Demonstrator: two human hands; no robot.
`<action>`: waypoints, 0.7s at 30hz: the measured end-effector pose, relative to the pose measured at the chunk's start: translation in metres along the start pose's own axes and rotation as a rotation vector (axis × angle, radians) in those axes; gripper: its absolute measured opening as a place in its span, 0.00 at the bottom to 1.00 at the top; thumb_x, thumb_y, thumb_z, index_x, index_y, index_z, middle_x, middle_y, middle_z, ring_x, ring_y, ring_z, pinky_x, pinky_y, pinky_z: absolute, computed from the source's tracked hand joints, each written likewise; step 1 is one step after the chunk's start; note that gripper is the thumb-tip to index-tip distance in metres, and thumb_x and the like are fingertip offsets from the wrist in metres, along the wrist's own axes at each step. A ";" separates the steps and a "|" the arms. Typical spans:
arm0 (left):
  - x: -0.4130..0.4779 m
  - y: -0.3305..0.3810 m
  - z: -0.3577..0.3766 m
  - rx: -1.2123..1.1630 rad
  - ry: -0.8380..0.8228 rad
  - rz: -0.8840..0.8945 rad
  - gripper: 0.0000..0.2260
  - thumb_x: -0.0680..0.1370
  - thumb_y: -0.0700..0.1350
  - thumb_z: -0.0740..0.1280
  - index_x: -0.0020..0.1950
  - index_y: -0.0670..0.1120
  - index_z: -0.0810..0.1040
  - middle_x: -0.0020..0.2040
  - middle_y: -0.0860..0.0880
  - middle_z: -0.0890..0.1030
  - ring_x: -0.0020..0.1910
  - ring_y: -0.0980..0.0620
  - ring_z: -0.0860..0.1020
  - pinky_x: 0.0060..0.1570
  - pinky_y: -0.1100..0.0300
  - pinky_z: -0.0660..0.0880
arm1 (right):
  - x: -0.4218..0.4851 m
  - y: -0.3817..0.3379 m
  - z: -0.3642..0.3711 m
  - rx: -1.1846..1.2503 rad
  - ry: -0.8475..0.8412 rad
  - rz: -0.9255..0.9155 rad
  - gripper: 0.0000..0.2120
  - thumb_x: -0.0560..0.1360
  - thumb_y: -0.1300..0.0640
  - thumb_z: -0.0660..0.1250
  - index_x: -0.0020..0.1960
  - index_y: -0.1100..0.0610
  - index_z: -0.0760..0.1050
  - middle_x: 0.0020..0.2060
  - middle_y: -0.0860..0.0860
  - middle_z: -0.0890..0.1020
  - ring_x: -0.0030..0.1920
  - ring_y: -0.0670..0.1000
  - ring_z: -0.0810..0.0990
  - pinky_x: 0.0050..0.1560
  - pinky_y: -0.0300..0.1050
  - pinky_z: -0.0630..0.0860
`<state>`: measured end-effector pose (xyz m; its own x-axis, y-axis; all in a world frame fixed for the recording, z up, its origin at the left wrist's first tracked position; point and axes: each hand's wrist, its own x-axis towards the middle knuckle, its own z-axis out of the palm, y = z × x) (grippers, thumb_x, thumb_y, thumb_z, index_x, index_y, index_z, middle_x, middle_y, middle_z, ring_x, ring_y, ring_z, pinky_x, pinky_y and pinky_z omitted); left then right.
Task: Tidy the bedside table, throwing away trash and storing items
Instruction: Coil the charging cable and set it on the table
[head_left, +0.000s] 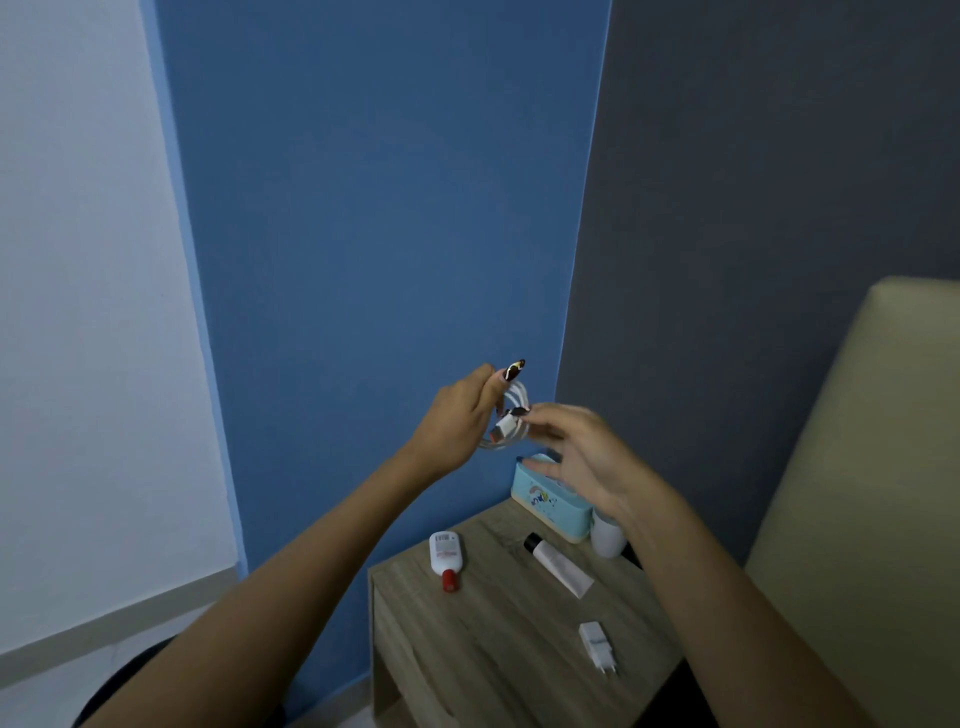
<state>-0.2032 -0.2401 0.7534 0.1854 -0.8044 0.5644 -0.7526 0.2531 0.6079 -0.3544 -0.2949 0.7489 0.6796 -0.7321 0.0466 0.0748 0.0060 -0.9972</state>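
Observation:
My left hand (460, 410) holds a coiled white charging cable (511, 415) raised above the wooden bedside table (498, 639). My right hand (582, 452) is beside the coil, thumb and fingertip at its plug end, the other fingers spread. On the table lie a white bottle with a red cap (445, 558), a white tube with a black cap (558, 564) and a white charger plug (597, 647). A light blue storage box (540, 501) stands at the back of the table, partly hidden by my right hand.
A white cylindrical container (608, 535) stands to the right of the box. A beige padded headboard (872, 493) rises right of the table. Blue and grey walls stand behind it, with pale floor at lower left.

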 end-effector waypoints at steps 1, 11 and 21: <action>0.000 -0.001 0.000 -0.011 -0.004 0.007 0.15 0.83 0.48 0.52 0.38 0.48 0.67 0.32 0.54 0.70 0.31 0.55 0.68 0.36 0.58 0.64 | 0.000 0.001 0.000 0.074 -0.058 0.042 0.05 0.73 0.54 0.67 0.44 0.55 0.78 0.46 0.51 0.82 0.59 0.52 0.78 0.64 0.59 0.71; -0.004 -0.010 0.001 -0.332 -0.044 -0.163 0.16 0.83 0.51 0.54 0.41 0.43 0.71 0.31 0.51 0.69 0.29 0.54 0.69 0.28 0.65 0.67 | -0.004 0.004 -0.004 0.004 0.005 -0.033 0.08 0.75 0.62 0.68 0.53 0.60 0.74 0.46 0.61 0.85 0.48 0.60 0.85 0.50 0.51 0.82; -0.007 0.004 0.002 -0.384 -0.105 -0.174 0.05 0.79 0.37 0.63 0.50 0.38 0.78 0.40 0.41 0.83 0.38 0.48 0.82 0.37 0.61 0.79 | -0.013 0.009 -0.015 -0.103 0.378 -0.285 0.12 0.76 0.64 0.68 0.58 0.61 0.80 0.43 0.58 0.85 0.34 0.52 0.84 0.35 0.40 0.81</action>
<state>-0.2090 -0.2344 0.7507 0.2085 -0.8980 0.3874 -0.4229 0.2744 0.8636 -0.3737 -0.2960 0.7386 0.3280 -0.8913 0.3131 0.1341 -0.2842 -0.9494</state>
